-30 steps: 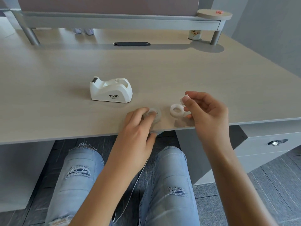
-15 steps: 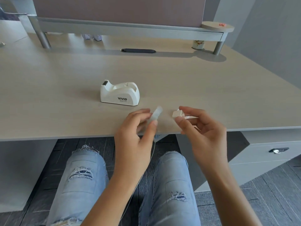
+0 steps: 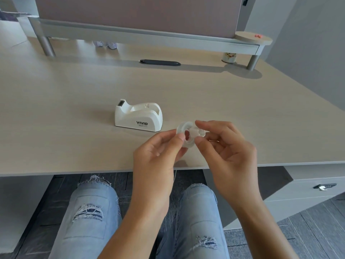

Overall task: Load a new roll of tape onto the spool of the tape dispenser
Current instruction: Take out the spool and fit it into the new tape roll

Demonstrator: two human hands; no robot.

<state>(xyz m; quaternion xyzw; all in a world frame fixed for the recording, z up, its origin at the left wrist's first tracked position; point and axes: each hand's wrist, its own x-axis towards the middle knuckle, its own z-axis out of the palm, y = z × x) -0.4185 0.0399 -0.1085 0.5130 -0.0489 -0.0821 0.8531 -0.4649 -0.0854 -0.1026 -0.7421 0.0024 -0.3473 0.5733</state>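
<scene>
A white tape dispenser (image 3: 139, 117) marked VIVID stands on the wooden desk (image 3: 74, 109), its cradle bare. Just above the desk's front edge, to the dispenser's right, my left hand (image 3: 156, 156) pinches a clear roll of tape (image 3: 183, 128) by its left rim. My right hand (image 3: 229, 152) grips the white spool (image 3: 194, 132) between thumb and forefinger. The spool sits at the roll's centre hole, touching it; my fingers hide how far it is in.
A grey monitor riser (image 3: 141, 37) spans the desk's back, with a dark cable grommet (image 3: 159, 62) in front and a small patterned cup (image 3: 229, 57) under its right end. A drawer unit (image 3: 308, 186) stands at the right below the desk. My knees are under the front edge.
Both hands lifted their pieces off the desk and came together. The roll turned to face me, and the spool now meets its centre hole.
</scene>
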